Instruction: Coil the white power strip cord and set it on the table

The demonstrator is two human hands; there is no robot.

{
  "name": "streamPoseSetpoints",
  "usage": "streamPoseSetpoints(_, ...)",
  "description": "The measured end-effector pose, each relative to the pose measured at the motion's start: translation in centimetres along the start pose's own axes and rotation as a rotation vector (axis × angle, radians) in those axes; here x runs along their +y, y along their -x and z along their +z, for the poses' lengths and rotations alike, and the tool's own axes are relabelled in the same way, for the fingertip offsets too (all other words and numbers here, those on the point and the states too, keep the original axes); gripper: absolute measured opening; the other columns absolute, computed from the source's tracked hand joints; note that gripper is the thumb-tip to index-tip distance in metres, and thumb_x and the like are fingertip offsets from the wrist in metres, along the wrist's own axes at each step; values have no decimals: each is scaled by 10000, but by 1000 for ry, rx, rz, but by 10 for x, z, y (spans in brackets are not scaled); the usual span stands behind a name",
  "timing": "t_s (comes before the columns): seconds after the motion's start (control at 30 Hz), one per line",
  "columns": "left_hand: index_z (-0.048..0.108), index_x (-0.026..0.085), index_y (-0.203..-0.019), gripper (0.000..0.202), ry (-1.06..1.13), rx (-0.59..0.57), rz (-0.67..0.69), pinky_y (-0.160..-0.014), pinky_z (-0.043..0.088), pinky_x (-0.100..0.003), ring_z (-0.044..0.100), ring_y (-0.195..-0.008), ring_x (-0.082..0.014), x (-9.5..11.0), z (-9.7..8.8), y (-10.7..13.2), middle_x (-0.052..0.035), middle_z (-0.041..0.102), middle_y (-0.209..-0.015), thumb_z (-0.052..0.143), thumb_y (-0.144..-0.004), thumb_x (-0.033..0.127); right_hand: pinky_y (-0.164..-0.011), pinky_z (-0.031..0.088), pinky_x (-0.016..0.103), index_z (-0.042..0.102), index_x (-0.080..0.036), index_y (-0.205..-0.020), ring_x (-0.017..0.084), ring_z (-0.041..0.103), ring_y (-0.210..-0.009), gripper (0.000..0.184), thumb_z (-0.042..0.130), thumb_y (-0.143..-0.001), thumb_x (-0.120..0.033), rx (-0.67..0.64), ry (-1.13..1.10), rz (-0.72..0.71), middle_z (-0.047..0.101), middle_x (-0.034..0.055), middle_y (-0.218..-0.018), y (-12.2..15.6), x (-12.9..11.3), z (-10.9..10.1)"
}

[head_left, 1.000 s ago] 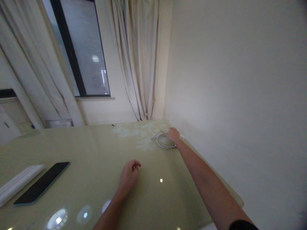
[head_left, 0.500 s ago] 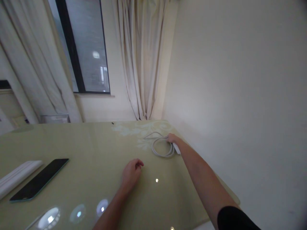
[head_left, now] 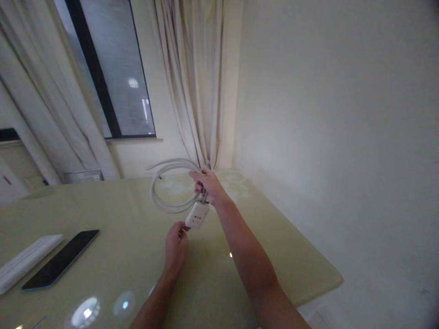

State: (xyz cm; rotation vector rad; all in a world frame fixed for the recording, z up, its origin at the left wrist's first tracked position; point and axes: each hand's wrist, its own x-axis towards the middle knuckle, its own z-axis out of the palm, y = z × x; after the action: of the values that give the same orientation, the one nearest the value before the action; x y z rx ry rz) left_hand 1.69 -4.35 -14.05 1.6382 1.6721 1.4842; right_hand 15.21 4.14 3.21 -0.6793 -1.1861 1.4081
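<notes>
A white power strip (head_left: 197, 215) hangs tilted over the table, its socket holes facing me. Its grey-white cable (head_left: 164, 209) is looped into a wide coil that reaches out to the left. My right hand (head_left: 210, 186) is closed around the cable just above the strip, holding both off the tabletop. At the strip's lower left corner, my left hand (head_left: 176, 244) has its fingers curled and pinching the edge; the fingertips are partly hidden there.
The glossy greenish table (head_left: 113, 210) reflects ceiling lights. On the left lie a black tablet-like slab (head_left: 61, 260) and a long white object (head_left: 29, 260). A small dark item (head_left: 160, 177) is near the far edge. The wall (head_left: 325, 137) borders the right side; curtains (head_left: 202, 82) hang behind.
My right hand has lifted the power strip and its coiled cable off the far right of the table and brought them left and nearer. My left hand has moved slightly left and met the strip.
</notes>
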Motion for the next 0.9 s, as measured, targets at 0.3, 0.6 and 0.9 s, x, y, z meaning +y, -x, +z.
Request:
streamPoseSetpoints(0.3,572,221,-820,91,339,679,228,-750,476,-318,589,-780,-187,42,-59,-19,1,599,-800,523,-822,143,-437,420,180,529,-205,-699,36,389,-432,366,885,-644,-271,41,-363,45,458,-121,-542,23,-13,27)
streamPoseSetpoints(0.6,657,236,-1084,245,-258,-384,491,-740,481,-350,660,-817,-228,158,-82,-60,-33,723,-947,629,-969,450,-448,427,196,555,-224,-810,100,523,-513,260,802,-733,-247,113,-486,63,543,-80,-575,30,-23,24)
streamPoseSetpoints(0.9,634,236,-1075,206,-89,-367,344,-754,538,-365,717,-910,-246,149,-63,-72,-56,751,-1047,662,-936,385,-748,595,258,573,-242,-1152,152,730,-834,381,728,-808,-184,164,-463,21,783,19,-918,38,-41,20)
